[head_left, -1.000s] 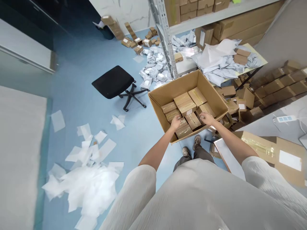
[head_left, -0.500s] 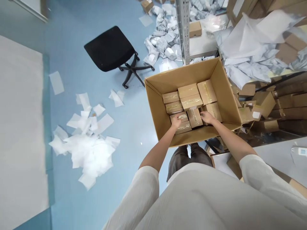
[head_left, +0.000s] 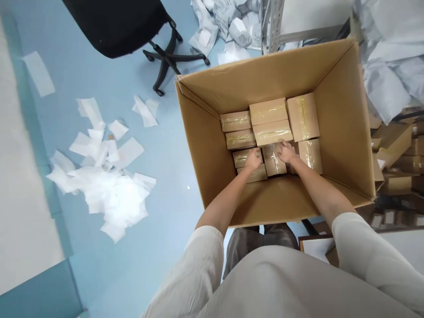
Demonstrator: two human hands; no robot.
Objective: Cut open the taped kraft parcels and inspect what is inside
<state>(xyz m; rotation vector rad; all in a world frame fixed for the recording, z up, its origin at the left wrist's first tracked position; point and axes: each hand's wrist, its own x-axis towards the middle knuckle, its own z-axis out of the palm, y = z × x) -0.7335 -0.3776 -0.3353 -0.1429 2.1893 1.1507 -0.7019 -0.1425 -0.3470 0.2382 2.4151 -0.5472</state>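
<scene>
A large open carton (head_left: 205, 172) stands in front of my legs, with several small taped cardboard boxes lying inside it. My left hand (head_left: 253, 160) reaches in with its fingers curled at the upper lower-left box (head_left: 241, 157), close to the middle box's left edge. The fingertips of my right hand (head_left: 286, 152) are bent over the right edge of that middle cardboard box (head_left: 273, 161). Both sets of fingertips are partly hidden. Larger boxes lie beyond, among them a tall one (head_left: 302, 117) at the far right and a wide one (head_left: 268, 111) beside it.
A black wheeled chair (head_left: 126, 26) stands at the upper left. White paper sheets (head_left: 112, 190) are heaped on the blue floor. Grey mailing bags (head_left: 232, 26) lie beyond the carton, by a metal shelf post (head_left: 273, 26). Shelves with boxes (head_left: 397, 154) line the right side.
My view has come closer to the carton, which looks larger. My left hand has shifted right, nearer the middle box. My right hand has moved onto that box's edge.
</scene>
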